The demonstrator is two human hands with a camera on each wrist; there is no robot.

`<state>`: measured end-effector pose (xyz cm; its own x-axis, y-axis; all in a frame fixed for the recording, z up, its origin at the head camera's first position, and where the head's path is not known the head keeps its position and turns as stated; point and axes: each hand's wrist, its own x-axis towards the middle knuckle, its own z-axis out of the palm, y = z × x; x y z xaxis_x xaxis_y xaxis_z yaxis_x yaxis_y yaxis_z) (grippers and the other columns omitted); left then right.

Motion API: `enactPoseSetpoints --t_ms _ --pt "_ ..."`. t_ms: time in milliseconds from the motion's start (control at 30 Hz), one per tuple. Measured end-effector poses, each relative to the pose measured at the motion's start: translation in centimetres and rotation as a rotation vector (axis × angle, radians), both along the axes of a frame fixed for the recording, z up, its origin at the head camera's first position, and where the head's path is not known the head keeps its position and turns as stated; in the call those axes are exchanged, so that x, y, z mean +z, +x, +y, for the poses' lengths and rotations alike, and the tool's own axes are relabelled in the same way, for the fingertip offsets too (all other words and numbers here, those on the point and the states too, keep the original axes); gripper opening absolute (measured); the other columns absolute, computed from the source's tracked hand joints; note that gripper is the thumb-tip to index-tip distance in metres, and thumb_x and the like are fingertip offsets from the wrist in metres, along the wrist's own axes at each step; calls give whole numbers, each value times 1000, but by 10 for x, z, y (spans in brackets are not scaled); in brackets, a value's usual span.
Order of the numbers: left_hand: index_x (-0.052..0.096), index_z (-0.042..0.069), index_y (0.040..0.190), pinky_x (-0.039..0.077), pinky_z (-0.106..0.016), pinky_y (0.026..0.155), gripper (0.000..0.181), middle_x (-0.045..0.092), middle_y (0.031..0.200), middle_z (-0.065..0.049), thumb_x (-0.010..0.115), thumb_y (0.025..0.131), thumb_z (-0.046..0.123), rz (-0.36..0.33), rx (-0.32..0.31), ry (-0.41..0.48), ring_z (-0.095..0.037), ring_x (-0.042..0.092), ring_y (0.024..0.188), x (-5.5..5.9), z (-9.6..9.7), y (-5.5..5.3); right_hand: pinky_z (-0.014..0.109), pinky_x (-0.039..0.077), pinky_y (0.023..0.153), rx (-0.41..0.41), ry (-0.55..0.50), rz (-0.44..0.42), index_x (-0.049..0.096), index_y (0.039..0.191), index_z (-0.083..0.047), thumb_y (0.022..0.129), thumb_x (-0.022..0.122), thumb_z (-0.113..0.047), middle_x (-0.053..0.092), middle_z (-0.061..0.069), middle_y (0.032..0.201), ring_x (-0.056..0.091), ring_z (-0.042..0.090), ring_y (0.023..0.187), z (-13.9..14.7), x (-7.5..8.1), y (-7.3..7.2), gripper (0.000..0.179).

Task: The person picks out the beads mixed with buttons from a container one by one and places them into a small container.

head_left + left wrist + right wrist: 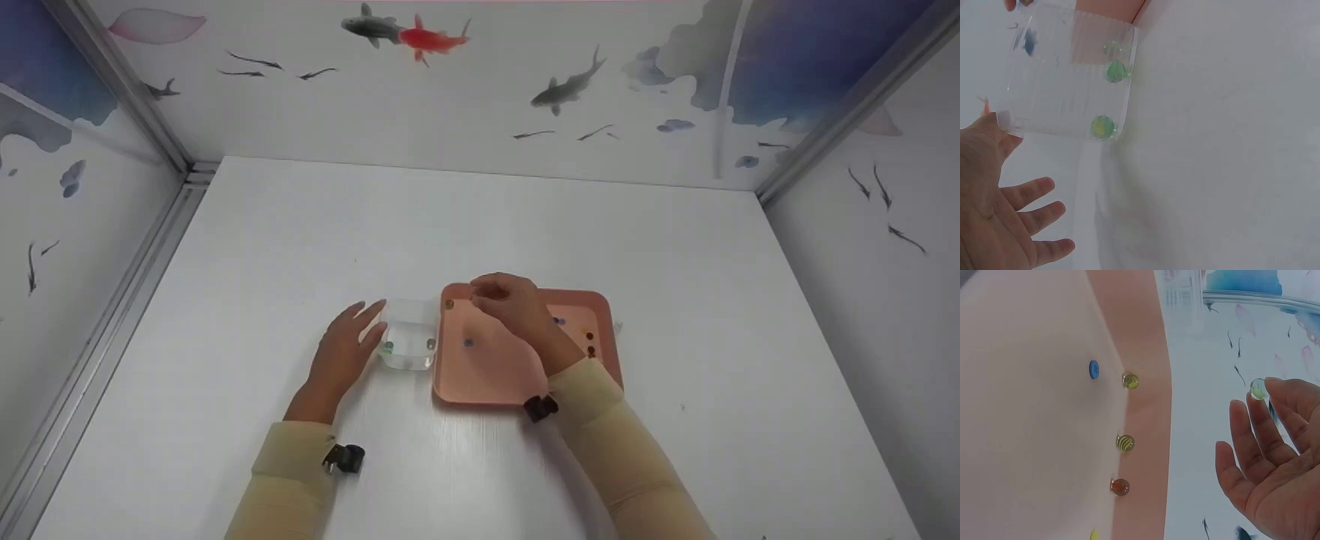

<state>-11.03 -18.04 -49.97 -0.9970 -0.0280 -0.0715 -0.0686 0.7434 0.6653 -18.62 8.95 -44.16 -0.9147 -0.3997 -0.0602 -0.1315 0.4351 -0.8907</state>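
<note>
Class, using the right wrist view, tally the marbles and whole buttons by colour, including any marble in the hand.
Yellow-green marbles: 2
Reddish-brown marble: 1
Clear greenish marble, pinched in the right hand: 1
Blue button: 1
Total: 5
Yellow piece, cut off at the edge: not counted

One tray (487, 382), one box (409, 362), perhaps six-plus marbles (1125, 443)

the tray (480, 386) is coloured salmon pink; the box (1067, 90) is seen as clear. one marble (1116, 71) is tinted green; in a second marble (1102, 127) green is mixed with yellow. the pinched marble (1258, 389) is tinted pale green. a striped marble (1125, 442) is banded in yellow, a darker marble (1121, 487) tinted amber, a button (1094, 369) coloured blue. the sleeves (292, 480) are seen in beige; the wall (300, 120) is patterned with grey fish (566, 90) and a red fish (431, 40).
</note>
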Motion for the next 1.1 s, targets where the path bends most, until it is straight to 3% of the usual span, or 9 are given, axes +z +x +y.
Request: enactPoseSetpoints --t_ms 500,967,1100 --pt "41 18 148 23 -58 113 49 34 152 -20 46 103 36 -13 13 12 -41 29 140 1 0 1 34 54 84 20 -40 -61 68 117 -9 93 65 -14 67 5 109 63 19 100 -23 -1 7 25" --pt "42 20 148 24 -58 112 49 34 152 -19 47 102 37 -15 3 2 -42 29 140 1 0 -1 28 56 81 75 62 -21 67 118 -10 93 66 -15 68 4 106 64 19 98 -45 5 12 25" --pt "42 20 148 24 -58 113 49 34 152 -19 46 102 37 -24 9 -8 -40 29 141 2 0 -1 35 54 86 87 86 -15 67 118 -11 93 66 -15 68 3 105 64 19 99 -49 5 14 25"
